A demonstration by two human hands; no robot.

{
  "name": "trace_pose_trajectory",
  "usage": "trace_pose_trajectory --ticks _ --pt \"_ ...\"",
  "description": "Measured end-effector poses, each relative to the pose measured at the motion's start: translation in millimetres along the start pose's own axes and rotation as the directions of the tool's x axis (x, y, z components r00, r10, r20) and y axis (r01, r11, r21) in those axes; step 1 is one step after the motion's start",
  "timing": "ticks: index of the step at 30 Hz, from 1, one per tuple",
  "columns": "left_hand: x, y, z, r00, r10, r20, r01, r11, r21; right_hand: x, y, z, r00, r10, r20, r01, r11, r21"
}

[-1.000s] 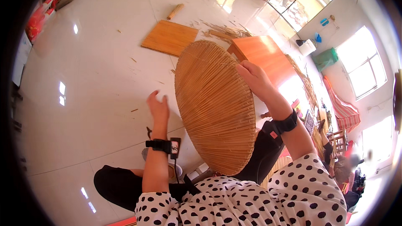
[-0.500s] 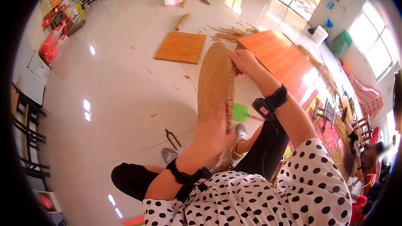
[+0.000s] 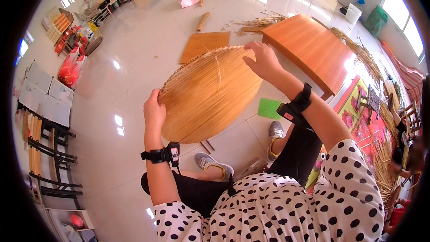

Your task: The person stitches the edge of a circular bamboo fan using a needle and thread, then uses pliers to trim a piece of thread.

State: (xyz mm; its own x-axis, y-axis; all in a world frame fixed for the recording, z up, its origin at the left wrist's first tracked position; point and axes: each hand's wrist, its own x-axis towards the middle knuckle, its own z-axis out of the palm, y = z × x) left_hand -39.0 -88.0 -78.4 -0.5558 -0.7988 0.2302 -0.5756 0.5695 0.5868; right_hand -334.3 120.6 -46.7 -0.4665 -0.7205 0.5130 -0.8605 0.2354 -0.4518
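A large round mat (image 3: 210,98) of straight tan straw or stalks, with a braided rim, is held up tilted in front of me. Pale loose strands lie across its upper face. At its left edge, my left hand (image 3: 154,110) grips the rim, the fingers partly hidden behind. My right hand (image 3: 263,60) is at the upper right edge, fingertips touching the rim and thumb held apart from them. Both wrists wear black straps with small devices. Just below the mat's lower edge, two thin dark prongs (image 3: 207,145) of a tool show on the floor; the mat hides the remainder.
An orange-brown wooden table (image 3: 309,49) stands to the right, with straw scattered behind it. Beyond the mat lie a square board (image 3: 201,45) and a straw bundle (image 3: 203,21). A green plastic piece (image 3: 269,108) lies near my shoes. Black-framed chairs (image 3: 53,152) line the left.
The mat has turned from nearly edge-on to show its broad face and shifted left. My left hand moved from its lower part to the left rim; my right hand loosened its grip.
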Motion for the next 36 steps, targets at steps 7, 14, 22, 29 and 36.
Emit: trace_pose_trajectory --ticks 7,14,22,29,36 --pt "19.2 -23.4 17.7 0.995 0.038 -0.089 -0.040 0.999 -0.026 -5.6 -22.0 12.2 0.987 -0.162 -0.022 0.162 0.987 -0.003" --pt "40.8 -43.1 24.1 0.977 0.149 -0.151 -0.156 0.987 -0.031 7.6 -35.3 35.4 0.957 -0.268 -0.109 0.270 0.963 -0.001" --pt "27.1 -93.7 69.2 0.810 -0.262 -0.525 0.204 0.965 -0.167 9.4 -35.4 27.7 0.972 -0.234 0.014 0.234 0.972 -0.015" --pt "-85.9 -237.9 251.1 0.889 -0.443 0.116 0.425 0.893 0.152 11.3 -40.5 14.7 0.997 0.014 0.072 -0.015 1.000 0.006" --pt "-158.9 -204.9 360.3 0.686 -0.661 0.305 0.624 0.749 0.221 15.7 -25.8 5.2 0.992 0.086 0.090 -0.088 0.996 0.027"
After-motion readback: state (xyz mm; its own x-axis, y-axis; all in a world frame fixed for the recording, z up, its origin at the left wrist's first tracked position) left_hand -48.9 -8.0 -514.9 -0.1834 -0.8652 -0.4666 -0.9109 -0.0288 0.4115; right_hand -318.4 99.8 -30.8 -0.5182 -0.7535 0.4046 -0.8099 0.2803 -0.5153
